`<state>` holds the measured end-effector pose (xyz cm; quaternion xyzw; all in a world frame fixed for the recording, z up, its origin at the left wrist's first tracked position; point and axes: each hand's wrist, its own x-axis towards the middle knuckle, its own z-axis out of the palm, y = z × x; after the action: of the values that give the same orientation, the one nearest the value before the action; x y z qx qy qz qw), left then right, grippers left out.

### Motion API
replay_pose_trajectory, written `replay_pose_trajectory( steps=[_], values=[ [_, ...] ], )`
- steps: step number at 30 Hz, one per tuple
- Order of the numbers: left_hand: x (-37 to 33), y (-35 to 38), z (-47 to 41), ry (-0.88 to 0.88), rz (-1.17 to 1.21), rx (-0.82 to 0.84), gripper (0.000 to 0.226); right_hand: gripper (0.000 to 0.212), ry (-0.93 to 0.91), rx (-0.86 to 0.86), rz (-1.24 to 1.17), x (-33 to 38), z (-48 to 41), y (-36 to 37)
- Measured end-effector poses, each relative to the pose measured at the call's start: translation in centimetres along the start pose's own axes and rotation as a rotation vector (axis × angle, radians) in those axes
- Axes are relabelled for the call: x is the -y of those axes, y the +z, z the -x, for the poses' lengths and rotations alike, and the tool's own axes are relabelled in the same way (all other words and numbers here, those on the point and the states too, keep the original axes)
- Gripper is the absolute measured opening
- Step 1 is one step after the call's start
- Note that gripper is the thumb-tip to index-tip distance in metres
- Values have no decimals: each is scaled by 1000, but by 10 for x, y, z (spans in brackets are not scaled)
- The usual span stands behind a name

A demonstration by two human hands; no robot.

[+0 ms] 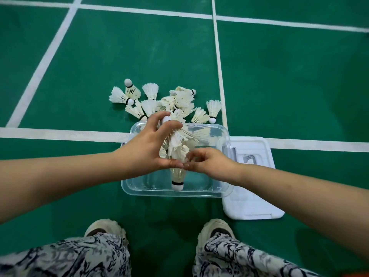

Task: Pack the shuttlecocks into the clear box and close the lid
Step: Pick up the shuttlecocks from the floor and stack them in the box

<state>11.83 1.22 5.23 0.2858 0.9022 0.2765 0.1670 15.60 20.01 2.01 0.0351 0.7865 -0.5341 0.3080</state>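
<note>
A clear box (139,188) stands on the green floor in front of my feet. Above it my left hand (147,148) grips a nested stack of white shuttlecocks (176,148), whose lowest cork (177,185) points toward me near the box's front wall. My right hand (207,160) pinches the same stack from the right, its fingertips touching my left thumb. A pile of several loose shuttlecocks (179,100) lies on the floor just beyond the box. The white lid (253,204) rests flat on the floor to the right of the box.
White court lines (60,134) cross the green floor, one passing under the box. My two shoes (105,228) and patterned trouser legs fill the bottom of the view, close to the box's front edge.
</note>
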Motion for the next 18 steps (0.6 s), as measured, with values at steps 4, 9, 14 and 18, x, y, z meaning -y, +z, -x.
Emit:
replay_pose_trajectory(
  steps=[4, 9, 14, 18],
  values=[
    [5, -6, -2, -50, -14, -43, 86, 14, 13, -154, 239, -7, 2, -10],
    [17, -9, -2, -104, -17, -57, 84, 13, 53, -281, 502, -18, -7, -22],
    [24, -10, 1, -144, 7, -57, 89, 22, 27, -391, 709, -19, -15, -27],
    [26, -7, 4, -203, 77, -47, 92, 23, 90, -446, 853, -18, -21, -30]
  ],
)
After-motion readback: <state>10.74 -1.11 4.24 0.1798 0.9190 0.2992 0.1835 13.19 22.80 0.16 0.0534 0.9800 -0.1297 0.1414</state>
